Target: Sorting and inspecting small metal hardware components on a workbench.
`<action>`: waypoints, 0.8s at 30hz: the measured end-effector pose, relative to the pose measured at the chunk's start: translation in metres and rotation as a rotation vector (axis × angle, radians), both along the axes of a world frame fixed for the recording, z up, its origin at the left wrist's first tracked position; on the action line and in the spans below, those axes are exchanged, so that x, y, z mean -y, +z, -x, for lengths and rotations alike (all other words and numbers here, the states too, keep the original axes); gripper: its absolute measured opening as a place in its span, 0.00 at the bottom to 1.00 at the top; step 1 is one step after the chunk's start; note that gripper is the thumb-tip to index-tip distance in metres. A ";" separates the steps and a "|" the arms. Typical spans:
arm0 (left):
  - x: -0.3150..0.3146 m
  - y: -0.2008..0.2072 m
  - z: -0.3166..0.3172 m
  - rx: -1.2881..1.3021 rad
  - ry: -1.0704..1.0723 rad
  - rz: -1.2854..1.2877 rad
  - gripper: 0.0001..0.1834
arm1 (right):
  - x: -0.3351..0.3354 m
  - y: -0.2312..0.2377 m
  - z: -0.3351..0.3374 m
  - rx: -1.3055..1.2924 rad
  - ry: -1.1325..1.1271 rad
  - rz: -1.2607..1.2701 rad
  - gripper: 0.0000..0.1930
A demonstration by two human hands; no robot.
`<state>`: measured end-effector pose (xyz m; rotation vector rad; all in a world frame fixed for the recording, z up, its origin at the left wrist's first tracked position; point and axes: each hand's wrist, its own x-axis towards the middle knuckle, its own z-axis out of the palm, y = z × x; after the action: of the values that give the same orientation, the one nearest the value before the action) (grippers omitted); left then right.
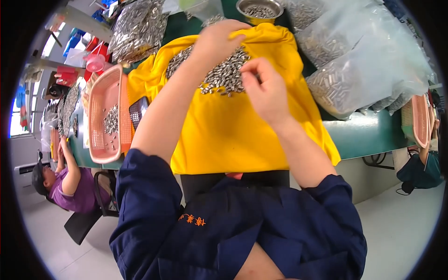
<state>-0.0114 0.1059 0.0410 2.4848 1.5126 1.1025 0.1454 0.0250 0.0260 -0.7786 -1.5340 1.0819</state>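
A heap of small shiny metal parts (228,74) lies on a yellow cloth (224,144) spread over the table. My left hand (218,41) reaches across the heap to its far side, near the cloth's far edge. Its fingers stretch to the right, apart from the thumb, and nothing shows in them. At the heap's right edge is my right hand (267,91), with its fingers curled toward the thumb in a pinch. Whatever may be between those fingertips is too small or hidden to make out.
A pink basket (122,140) with loose metal parts stands left. Behind the cloth are a metal bowl (259,10) of parts and a bulging bag (137,30). Clear bags of parts (331,88) crowd the right. A person in purple (81,186) sits far left; another person (420,170) is far right.
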 end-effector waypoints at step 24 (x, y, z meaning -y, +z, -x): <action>0.117 -0.029 0.020 -0.264 0.084 0.313 0.06 | -0.007 -0.009 0.004 -0.028 0.044 0.139 0.03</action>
<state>-0.0310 -0.0108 0.0118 2.4363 1.7131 0.5053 0.1418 0.0316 0.0170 -0.8237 -1.4703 1.2370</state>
